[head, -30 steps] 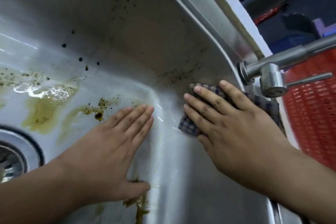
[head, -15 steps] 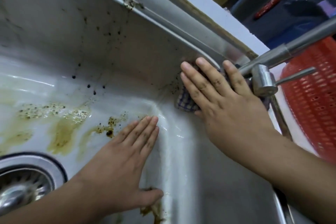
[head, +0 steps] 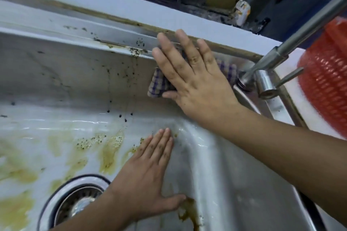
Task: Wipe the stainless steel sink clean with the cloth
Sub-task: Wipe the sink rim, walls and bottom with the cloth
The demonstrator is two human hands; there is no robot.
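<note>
The stainless steel sink [head: 62,80] fills the view, its far wall speckled with dark spots and its floor smeared with yellow-brown stains. My right hand [head: 191,78] presses a purple-and-white checked cloth [head: 158,85] flat against the top of the far wall, fingers spread and reaching onto the rim. Most of the cloth is hidden under the palm; a corner shows near the tap at the right. My left hand [head: 148,172] lies flat on the sink floor with fingers together, holding nothing.
A steel tap [head: 262,73] with a lever juts in from the right, close to my right hand. A red plastic basket [head: 326,84] stands at the right edge. The drain strainer [head: 75,204] sits at lower left. Dark grime lines the rim [head: 116,45].
My right hand has slid the cloth up the far wall from the corner to the rim. The view has tilted up. My left hand has stayed flat on the floor.
</note>
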